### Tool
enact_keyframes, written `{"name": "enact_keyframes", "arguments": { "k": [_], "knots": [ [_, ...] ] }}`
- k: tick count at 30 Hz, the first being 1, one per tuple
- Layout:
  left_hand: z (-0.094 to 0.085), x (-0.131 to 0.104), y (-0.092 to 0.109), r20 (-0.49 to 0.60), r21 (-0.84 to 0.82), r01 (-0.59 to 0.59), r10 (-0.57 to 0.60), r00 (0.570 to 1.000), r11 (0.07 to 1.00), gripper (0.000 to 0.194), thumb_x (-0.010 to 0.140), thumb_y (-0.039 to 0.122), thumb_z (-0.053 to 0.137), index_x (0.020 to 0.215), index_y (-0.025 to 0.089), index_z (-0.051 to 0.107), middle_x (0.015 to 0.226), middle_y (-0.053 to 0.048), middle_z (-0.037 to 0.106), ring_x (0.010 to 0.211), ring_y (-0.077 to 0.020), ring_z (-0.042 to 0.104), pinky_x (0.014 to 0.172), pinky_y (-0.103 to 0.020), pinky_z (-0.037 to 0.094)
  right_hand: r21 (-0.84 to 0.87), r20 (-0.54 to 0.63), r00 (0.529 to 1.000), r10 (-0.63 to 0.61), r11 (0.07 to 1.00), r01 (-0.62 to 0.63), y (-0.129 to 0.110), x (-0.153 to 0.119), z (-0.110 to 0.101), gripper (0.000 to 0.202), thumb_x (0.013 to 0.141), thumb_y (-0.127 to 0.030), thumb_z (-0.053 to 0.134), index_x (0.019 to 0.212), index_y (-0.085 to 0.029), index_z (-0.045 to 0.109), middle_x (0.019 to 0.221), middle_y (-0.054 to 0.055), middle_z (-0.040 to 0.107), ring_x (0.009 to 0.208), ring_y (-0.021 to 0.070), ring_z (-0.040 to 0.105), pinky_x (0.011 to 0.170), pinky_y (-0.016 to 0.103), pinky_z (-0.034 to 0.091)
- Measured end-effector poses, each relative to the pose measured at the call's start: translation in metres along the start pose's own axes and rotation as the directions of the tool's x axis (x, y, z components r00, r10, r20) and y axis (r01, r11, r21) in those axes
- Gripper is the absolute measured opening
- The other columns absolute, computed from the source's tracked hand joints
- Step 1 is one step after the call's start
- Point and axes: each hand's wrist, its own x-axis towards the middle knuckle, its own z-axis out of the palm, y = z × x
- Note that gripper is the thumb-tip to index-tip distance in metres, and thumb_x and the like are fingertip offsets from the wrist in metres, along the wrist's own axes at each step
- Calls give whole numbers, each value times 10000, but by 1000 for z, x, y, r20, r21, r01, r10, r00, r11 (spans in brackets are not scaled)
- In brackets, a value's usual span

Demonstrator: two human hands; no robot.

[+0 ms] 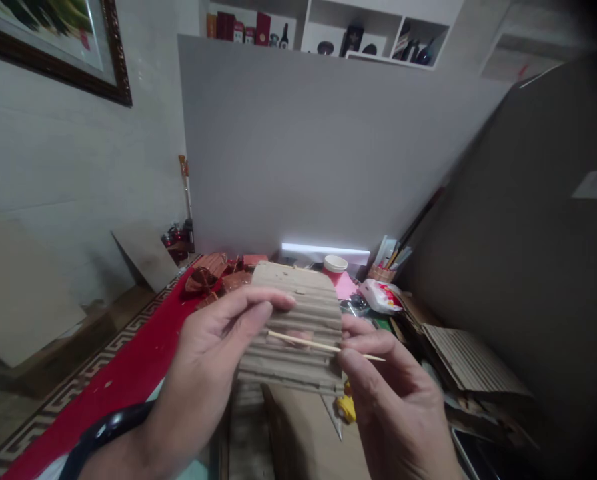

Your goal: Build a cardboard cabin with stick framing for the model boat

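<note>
In front of me a piece of corrugated cardboard (298, 307) is raised, its ridges running sideways and its surface torn in spots. My left hand (223, 340) is closed on its left side, with the thumb and forefinger on the near face. A thin wooden toothpick (308, 342) lies slantwise across the ridges. My right hand (393, 387) pinches that toothpick near its right, pointed end, beside the cardboard's right edge. Whether the right fingers also grip the cardboard I cannot tell. The toothpick's left end stops close to my left thumb.
Below lies a flat brown cardboard sheet (303, 433). Red-brown pieces (208, 270) sit on the red cloth (143, 393) at back left. A paper cup (335, 265), a white packet (381, 297) and a pen holder (382, 272) stand behind. More corrugated cardboard (475, 360) lies right.
</note>
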Motion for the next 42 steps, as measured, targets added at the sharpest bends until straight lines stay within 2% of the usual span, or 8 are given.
{"name": "enact_keyframes", "arguments": {
  "k": [3, 7, 13, 16, 19, 23, 31, 42],
  "knots": [
    [0, -1, 5, 59, 45, -18, 15, 998, 999, 125, 918, 357, 657, 875, 311, 765, 864, 68, 744, 821, -94, 708, 707, -87, 541, -43, 2, 1000, 6, 999, -6, 3, 2, -5, 132, 785, -375, 817, 737, -277, 743, 1101, 22, 682, 1112, 244, 646, 957, 392, 523],
    [5, 1, 12, 62, 181, -147, 138, 989, 973, 130, 786, 183, 743, 815, 305, 775, 802, 83, 768, 726, -72, 723, 647, -36, 525, -75, -36, 997, -68, 995, 65, 2, 5, -10, 135, 744, -384, 847, 708, -290, 756, 1092, 13, 683, 1081, 222, 643, 889, 341, 527],
    [8, 1, 14, 107, 416, -361, 349, 931, 835, 180, 731, 127, 752, 732, 307, 757, 699, 119, 752, 625, -41, 677, 620, -15, 486, -150, 23, 972, -235, 960, 236, -8, 6, -6, 96, 800, -248, 794, 733, -294, 743, 864, -26, 651, 878, 143, 621, 772, 260, 492],
    [5, -2, 12, 157, 463, -421, 395, 905, 780, 191, 800, 133, 712, 730, 310, 730, 690, 136, 726, 621, -35, 654, 620, -29, 477, -308, 125, 942, -312, 890, 335, -16, 4, -6, 114, 857, -194, 728, 770, -262, 698, 794, -39, 637, 780, 125, 592, 711, 248, 468],
    [3, -5, 10, 160, 493, -434, 411, 897, 754, 195, 822, 134, 702, 766, 320, 716, 735, 148, 732, 664, -39, 666, 671, -39, 491, -524, 264, 899, -350, 730, 438, -24, 1, -8, 80, 923, -175, 654, 876, -234, 683, 805, -38, 662, 728, 103, 587, 671, 229, 456],
    [4, -8, 8, 158, 517, -448, 434, 887, 729, 205, 838, 134, 687, 819, 337, 710, 798, 151, 736, 714, -45, 672, 719, -56, 503, -672, 409, 853, -324, 526, 522, -32, -3, -11, 105, 953, -128, 574, 976, -172, 666, 838, 2, 645, 752, 107, 596, 692, 230, 469],
    [4, -2, 7, 299, 516, -484, 381, 875, 707, 137, 828, 188, 717, 826, 324, 731, 821, 109, 765, 744, -76, 713, 687, -86, 514, -662, 526, 841, -127, 560, 498, -47, -3, -12, 194, 953, -97, 474, 849, -153, 628, 742, -11, 565, 679, 102, 499, 627, 239, 383],
    [7, -9, 4, 480, 539, -514, 258, 839, 667, 192, 948, 199, 535, 805, 223, 660, 776, 7, 683, 728, -148, 654, 693, -258, 512, -761, 588, 807, -48, 304, 573, -50, -5, -1, 207, 919, -102, 425, 860, -146, 619, 799, 29, 571, 658, 132, 443, 584, 289, 317]
  ]
}}
